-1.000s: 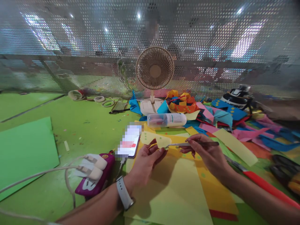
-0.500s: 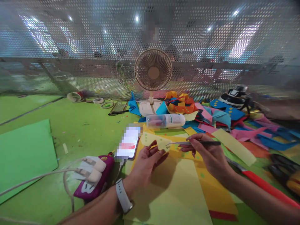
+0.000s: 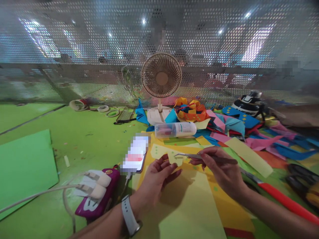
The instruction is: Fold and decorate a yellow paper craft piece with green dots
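A small pale yellow paper piece (image 3: pixel 176 160) is pinched in my left hand (image 3: pixel 157 174), between thumb and fingers. My right hand (image 3: pixel 221 169) grips metal tweezers (image 3: pixel 190 155), whose tips point left and lie over the face of that piece. Whether the tips hold anything is too small to tell. Behind the piece lies a pale yellow strip (image 3: pixel 157 151) with small green dots. Under both hands are a large pale yellow sheet (image 3: pixel 189 205) and a deeper yellow sheet (image 3: pixel 230 207).
A phone (image 3: pixel 137 151) and a purple power strip (image 3: pixel 99 196) with chargers are at left. A capped bottle (image 3: pixel 175 129) lies before a fan (image 3: pixel 161 79). Coloured paper scraps (image 3: pixel 234 124) pile up at right, near a red-handled tool (image 3: pixel 286 199). A green sheet (image 3: pixel 27 169) lies far left.
The tweezers have tilted, their rear end dropping, with the tips still at the paper piece. The piece has turned slightly in my left fingers, showing more of its lower edge.
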{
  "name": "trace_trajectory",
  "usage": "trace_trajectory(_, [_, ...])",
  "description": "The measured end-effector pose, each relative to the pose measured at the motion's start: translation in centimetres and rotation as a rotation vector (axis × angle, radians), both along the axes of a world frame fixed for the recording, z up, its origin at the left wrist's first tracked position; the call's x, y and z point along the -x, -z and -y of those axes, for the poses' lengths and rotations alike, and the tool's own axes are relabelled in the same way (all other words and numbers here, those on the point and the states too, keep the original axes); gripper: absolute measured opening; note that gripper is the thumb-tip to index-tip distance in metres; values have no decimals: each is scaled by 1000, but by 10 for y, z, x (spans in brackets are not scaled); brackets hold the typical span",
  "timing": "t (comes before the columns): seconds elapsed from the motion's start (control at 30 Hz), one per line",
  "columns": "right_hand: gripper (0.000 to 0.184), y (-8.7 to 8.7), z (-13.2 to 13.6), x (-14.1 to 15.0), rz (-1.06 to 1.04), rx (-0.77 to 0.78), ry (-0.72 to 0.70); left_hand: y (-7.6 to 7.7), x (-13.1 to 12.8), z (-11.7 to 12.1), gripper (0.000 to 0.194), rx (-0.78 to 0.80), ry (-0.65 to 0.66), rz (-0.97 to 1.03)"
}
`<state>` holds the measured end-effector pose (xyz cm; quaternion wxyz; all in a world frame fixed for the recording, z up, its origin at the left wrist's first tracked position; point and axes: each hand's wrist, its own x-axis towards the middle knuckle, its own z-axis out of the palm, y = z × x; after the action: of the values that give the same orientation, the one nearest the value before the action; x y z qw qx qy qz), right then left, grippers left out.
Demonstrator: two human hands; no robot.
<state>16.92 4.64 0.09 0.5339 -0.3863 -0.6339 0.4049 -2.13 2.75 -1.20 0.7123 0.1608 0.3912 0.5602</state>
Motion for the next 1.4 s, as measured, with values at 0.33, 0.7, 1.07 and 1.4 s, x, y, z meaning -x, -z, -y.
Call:
trace_trajectory(0.33, [11, -2, 0, -2, 58, -22, 16, -4, -1, 2, 32, -6, 6, -4])
trace_trajectory(0.7, [11, 0, 3, -3, 140, -76, 21, -5, 1, 3, 30, -16, 12, -7])
trace_trajectory(1.07, [8, 0, 6, -2, 221, -159, 49, -3, 1, 1, 26, -23, -11, -32])
trace_trajectory(1.4, [8, 2, 8, -1, 223, -192, 55, -4, 1, 0, 24, -42, 13, -64])
